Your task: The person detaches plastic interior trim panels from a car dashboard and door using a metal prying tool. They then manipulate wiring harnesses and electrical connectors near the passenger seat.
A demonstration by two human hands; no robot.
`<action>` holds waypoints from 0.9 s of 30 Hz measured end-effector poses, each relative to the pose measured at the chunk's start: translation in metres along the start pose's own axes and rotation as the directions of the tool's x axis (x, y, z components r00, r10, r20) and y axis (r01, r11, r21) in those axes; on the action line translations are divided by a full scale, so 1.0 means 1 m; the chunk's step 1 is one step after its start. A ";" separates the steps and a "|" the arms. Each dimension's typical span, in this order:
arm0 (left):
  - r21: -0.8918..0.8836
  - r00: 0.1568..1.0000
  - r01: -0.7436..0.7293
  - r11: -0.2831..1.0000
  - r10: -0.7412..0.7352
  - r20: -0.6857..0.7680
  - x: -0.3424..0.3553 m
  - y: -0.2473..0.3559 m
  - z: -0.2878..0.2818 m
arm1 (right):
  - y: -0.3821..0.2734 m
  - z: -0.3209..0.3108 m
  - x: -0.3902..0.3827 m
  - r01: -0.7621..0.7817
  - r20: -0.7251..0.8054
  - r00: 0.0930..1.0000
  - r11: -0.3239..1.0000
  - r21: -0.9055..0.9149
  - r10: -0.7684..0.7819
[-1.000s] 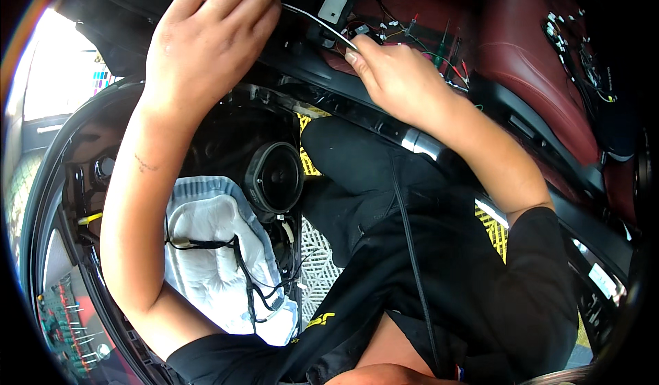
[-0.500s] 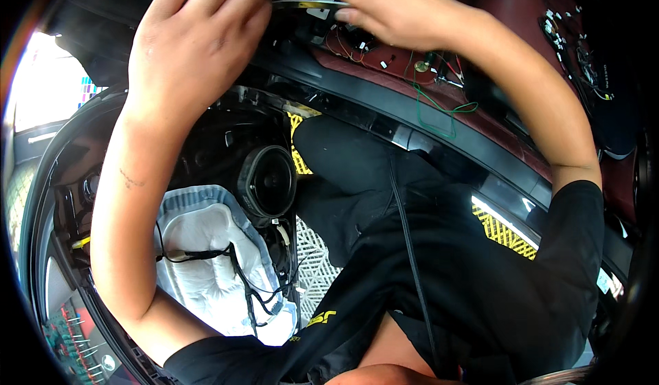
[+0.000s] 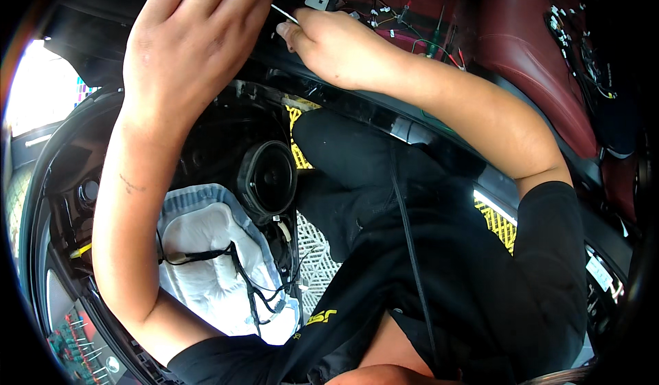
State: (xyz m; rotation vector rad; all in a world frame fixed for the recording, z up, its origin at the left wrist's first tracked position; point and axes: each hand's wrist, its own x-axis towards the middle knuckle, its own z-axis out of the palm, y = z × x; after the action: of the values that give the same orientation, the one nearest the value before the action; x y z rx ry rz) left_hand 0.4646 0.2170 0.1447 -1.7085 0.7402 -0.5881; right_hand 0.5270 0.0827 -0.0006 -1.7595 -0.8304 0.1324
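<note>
Head view | pinching thin pale strip (image 3: pixel 284 14) with right hand (image 3: pixel 336 45) | screening its far side with left hand (image 3: pixel 199 35), not clearly showing grip | probably calling for steady support

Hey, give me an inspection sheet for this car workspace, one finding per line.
Surface: dark red seat, upper right.
Things handled: thin pale strip between the hands.
Clutter: green-handled screwdriver among loose wires.
Grips: right hand pinches the strip; left hand has its fingertips out of frame, hold unclear.
Cables: black wiring harness across white padded liner; cable bundle with white connectors, far right.
Surroundings: round black speaker; yellow floor grating.
</note>
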 end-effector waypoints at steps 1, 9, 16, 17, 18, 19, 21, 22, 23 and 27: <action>0.013 1.000 0.005 1.000 -0.005 0.008 0.000 0.001 -0.001 | -0.003 0.003 -0.003 -0.027 -0.002 1.000 1.000 0.014 0.027; -0.010 0.997 0.065 0.998 -0.064 0.048 -0.001 0.005 -0.005 | -0.021 0.023 -0.010 -0.115 -0.098 0.985 0.967 0.228 0.140; -0.021 0.994 0.070 0.997 -0.068 0.080 0.001 0.002 -0.010 | 0.005 0.010 -0.005 0.033 -0.059 0.998 0.988 0.149 -0.025; -0.027 0.993 0.070 0.997 -0.067 0.093 0.003 0.000 -0.012 | 0.014 0.008 -0.007 0.077 -0.049 0.996 0.993 0.093 -0.072; -0.039 0.992 0.072 0.997 -0.067 0.109 0.004 0.000 -0.013 | 0.022 0.001 -0.010 0.073 0.030 0.997 0.994 0.078 -0.076; -0.052 0.990 0.075 0.996 -0.067 0.126 0.005 0.000 -0.014 | 0.031 -0.008 -0.012 0.071 0.109 0.991 0.996 0.062 -0.078; -0.079 0.989 0.085 0.993 -0.075 0.124 0.007 -0.001 -0.015 | 0.047 -0.018 -0.012 0.096 0.201 0.975 0.995 0.026 -0.099; -0.090 0.988 0.088 0.992 -0.076 0.133 0.006 -0.003 -0.018 | 0.049 -0.025 -0.008 0.059 0.312 0.949 0.998 -0.016 -0.051; -0.114 0.990 0.091 0.989 -0.077 0.120 0.007 -0.004 -0.016 | 0.047 -0.035 0.002 0.075 0.392 0.919 0.991 -0.107 -0.028; -0.192 0.990 0.072 0.979 -0.047 0.132 0.015 -0.006 -0.009 | 0.050 -0.044 0.037 0.268 0.440 0.884 0.944 -0.194 -0.160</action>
State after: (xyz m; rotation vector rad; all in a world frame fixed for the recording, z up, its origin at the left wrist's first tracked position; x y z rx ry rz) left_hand 0.4697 0.2009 0.1532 -1.9375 0.6762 -0.4542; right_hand 0.5984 0.0633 -0.0172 -1.8868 -1.4050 0.2746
